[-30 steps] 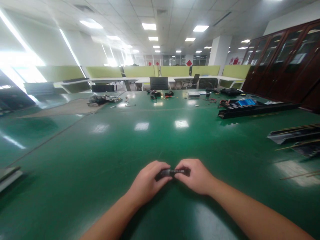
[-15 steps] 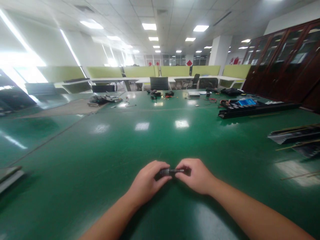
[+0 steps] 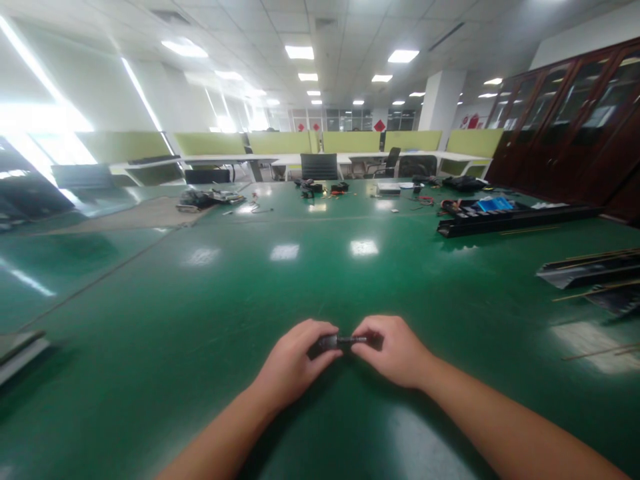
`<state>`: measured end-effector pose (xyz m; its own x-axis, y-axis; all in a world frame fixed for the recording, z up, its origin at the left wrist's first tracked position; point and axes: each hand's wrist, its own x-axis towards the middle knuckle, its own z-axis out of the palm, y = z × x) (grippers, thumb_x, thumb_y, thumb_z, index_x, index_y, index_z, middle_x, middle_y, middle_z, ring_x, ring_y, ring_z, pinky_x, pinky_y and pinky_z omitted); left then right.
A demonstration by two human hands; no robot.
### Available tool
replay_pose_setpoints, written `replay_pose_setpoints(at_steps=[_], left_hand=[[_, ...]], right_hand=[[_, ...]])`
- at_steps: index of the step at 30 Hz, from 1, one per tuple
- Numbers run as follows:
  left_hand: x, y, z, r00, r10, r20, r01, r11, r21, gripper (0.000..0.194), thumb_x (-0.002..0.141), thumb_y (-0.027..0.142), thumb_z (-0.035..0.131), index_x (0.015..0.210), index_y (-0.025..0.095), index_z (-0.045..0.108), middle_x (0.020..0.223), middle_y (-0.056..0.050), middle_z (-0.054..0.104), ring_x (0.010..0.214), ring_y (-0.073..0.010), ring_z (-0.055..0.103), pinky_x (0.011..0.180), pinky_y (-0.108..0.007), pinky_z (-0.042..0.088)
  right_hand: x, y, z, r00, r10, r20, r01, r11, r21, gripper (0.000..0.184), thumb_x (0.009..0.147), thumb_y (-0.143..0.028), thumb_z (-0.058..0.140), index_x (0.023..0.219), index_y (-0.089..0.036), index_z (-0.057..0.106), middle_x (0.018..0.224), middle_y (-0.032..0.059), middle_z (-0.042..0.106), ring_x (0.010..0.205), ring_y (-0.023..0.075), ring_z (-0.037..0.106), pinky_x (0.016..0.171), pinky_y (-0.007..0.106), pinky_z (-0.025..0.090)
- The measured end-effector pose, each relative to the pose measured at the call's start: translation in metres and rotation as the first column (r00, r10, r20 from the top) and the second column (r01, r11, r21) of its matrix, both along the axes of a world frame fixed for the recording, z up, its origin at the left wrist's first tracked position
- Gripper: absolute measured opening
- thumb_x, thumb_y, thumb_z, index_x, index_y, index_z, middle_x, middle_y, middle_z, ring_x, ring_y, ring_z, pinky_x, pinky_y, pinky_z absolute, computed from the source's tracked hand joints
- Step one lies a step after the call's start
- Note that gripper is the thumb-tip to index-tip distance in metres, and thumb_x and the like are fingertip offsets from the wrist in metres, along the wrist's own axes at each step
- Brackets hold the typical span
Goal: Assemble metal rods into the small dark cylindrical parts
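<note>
A small dark object (image 3: 329,342) with a thick cylindrical end and a thin rod lies level between my hands, close to the table surface. Its exact kind is too small and blurred to make out. My left hand (image 3: 294,360) curls around the thick end, thumb below and fingers above. On the other side, my right hand (image 3: 395,353) pinches the thin rod between thumb and fingertips. A narrow gap separates the two hands, and the rod's middle shows there. Part of the thick end is hidden in my left palm.
The glossy green table (image 3: 225,287) stretches ahead. At right lie a long black metal channel (image 3: 520,220) with a blue packet (image 3: 495,204) and more channels (image 3: 590,267) with thin rods. Tangled parts (image 3: 210,199) lie far left; a grey-edged board (image 3: 23,357) sits near left.
Both hands keep their hold on the dark object in almost the same place. Only a very slight shift of the view shows.
</note>
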<state>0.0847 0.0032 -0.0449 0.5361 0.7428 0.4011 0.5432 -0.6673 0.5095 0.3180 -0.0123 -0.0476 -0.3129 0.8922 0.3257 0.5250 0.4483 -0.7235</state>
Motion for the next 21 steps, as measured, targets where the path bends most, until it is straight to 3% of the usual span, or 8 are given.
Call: replay_pose_setpoints(at_steps=[21], left_hand=[[-0.0016, -0.0003, 0.0025, 1.0, 0.023, 0.001, -0.023, 0.999, 0.026, 0.024, 0.086, 0.028, 0.07, 0.108, 0.024, 0.063, 0.1, -0.002, 0.069, 0.092, -0.0173, 0.065, 0.083, -0.03, 0.052]], right_hand=[[0.0013, 0.0, 0.0014, 0.999, -0.035, 0.028, 0.035, 0.999, -0.003, 0.002, 0.081, -0.022, 0.072, 0.08, -0.02, 0.072, 0.075, 0.0002, 0.07, 0.068, 0.0159, 0.061, 0.066, 0.026, 0.043]])
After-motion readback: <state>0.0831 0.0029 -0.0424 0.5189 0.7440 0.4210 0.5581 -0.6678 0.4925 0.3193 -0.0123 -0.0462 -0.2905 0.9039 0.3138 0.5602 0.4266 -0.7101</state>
